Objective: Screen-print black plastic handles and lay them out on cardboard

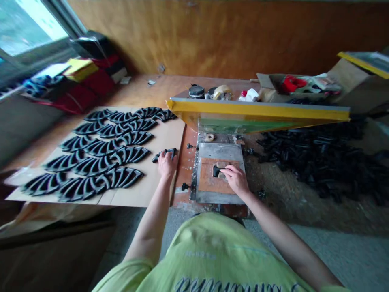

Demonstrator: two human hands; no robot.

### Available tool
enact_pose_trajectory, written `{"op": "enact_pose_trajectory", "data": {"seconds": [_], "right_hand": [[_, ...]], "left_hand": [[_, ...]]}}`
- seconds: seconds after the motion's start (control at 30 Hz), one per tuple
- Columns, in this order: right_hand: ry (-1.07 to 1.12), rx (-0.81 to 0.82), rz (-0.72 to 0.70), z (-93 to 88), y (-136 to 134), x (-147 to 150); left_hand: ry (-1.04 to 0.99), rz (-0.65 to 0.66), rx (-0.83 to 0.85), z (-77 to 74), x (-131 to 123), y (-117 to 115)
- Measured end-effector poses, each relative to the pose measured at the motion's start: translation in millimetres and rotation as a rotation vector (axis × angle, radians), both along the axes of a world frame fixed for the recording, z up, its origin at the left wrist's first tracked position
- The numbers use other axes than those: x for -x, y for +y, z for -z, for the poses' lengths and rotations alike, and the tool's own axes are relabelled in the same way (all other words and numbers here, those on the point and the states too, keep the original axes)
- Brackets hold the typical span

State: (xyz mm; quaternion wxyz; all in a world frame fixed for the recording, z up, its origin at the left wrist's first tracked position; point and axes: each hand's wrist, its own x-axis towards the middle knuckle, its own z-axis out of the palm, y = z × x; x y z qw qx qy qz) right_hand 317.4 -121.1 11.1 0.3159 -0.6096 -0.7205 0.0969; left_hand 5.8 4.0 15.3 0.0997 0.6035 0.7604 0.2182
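My left hand (167, 164) is over the cardboard sheet (161, 190), its fingers bent onto black plastic pieces (155, 158) near the sheet's right edge. How many pieces lie under those fingers is hard to make out. In my right hand (236, 178) is a black T-shaped plastic piece (216, 171), gripped by its narrow end. Its wide head is at a brown board (208, 184) fixed on a grey metal plate (202, 197). To the left, similar black pieces (91, 166) lie overlapping in several curved rows on the cardboard.
A yellow-edged screen frame (258, 108) is raised behind the metal plate. Black pieces form a large heap (322, 158) at right. Behind the frame stand a round tin (196, 91) and an open carton (267, 83). Red boxes (99, 81) are at back left; clamp knobs (185, 186) flank the plate.
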Motion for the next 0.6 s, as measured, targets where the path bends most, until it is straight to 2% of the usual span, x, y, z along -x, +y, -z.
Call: {"op": "enact_pose_trajectory", "data": {"seconds": [0.1,0.23,0.3,0.37,0.43,0.5,0.53,0.6], "right_hand": [[-0.171,-0.019,-0.031,-3.2,2.1,3.4],[-0.27,-0.022,-0.16,-9.5,4.5,12.7],[-0.319,0.008,-0.241,-9.5,3.8,21.5],[-0.346,0.046,-0.337,-8.0,0.0,28.3],[-0.318,0.063,-0.47,-7.9,-6.0,26.5],[-0.246,0.067,-0.536,-11.9,-11.1,10.9],[-0.202,0.065,-0.482,-15.7,-12.0,-2.2],[-0.132,0.056,-0.238,-26.2,-9.1,-35.0]], "left_hand": [[-0.174,0.038,-0.145,-37.0,-11.3,9.0],[-0.705,0.235,-0.317,-114.4,-42.2,19.2],[-0.95,0.338,-0.324,-150.0,-61.9,17.4],[-1.08,0.376,-0.301,-174.5,-78.1,9.5],[-1.143,0.373,-0.272,-184.8,-85.3,-4.1],[-1.179,0.368,-0.228,-181.3,-81.7,-22.5],[-1.191,0.366,-0.189,-175.0,-76.5,-33.0],[-1.184,0.356,-0.062,-155.3,-62.6,-55.2]]}}
